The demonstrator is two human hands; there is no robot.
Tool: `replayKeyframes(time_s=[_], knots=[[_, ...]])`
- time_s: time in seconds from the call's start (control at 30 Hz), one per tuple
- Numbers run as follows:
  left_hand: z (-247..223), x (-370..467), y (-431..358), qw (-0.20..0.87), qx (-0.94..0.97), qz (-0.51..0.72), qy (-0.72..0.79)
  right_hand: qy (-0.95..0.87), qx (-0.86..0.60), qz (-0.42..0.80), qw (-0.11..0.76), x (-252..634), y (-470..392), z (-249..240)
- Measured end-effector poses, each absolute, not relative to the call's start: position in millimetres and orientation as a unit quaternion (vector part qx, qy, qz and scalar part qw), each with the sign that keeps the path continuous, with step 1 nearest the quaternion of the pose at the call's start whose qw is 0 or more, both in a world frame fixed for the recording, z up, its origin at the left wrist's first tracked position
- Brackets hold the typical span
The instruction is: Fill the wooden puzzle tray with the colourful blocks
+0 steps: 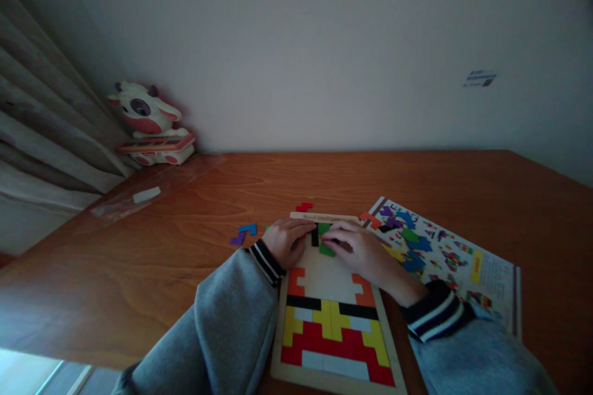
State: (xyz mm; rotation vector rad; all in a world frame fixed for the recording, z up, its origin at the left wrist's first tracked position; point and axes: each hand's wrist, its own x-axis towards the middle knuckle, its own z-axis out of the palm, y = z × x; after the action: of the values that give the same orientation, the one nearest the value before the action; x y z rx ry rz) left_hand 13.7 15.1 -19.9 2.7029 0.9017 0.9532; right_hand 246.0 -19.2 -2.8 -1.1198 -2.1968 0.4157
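Observation:
A wooden puzzle board [275,358] lies before me, its near part filled with red, yellow, black and orange block pieces. At its far end my right hand [354,247] pinches a green puzzle piece [327,250], thumb and fingers on its right side. Beside the green one lies a narrow black puzzle piece [315,236]. My left hand [287,241] rests over the board's upper left, fingertips at the black piece. Its fingers lie stretched together, and I see nothing held in them. The tips of both hands partly cover the pieces.
Loose blue [248,229] and purple [238,239] pieces lie left of the board, a red piece [304,207] beyond it. A printed sheet [463,278] with several loose pieces lies to the right. A toy cow [151,123] stands by the curtain [41,111] and wall.

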Motion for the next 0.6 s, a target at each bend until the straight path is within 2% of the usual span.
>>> replayKeyframes(time_s=[0.13, 0.6], knots=[[-17, 15, 14, 0.063, 0.899, 0.323, 0.290, -0.851, -0.427, 0.060, 0.301, 249, -19, -2], [-10, 16, 11, 0.057, 0.903, 0.314, 0.287, -0.835, -0.459, 0.060, 0.299, 251, -17, -6]])
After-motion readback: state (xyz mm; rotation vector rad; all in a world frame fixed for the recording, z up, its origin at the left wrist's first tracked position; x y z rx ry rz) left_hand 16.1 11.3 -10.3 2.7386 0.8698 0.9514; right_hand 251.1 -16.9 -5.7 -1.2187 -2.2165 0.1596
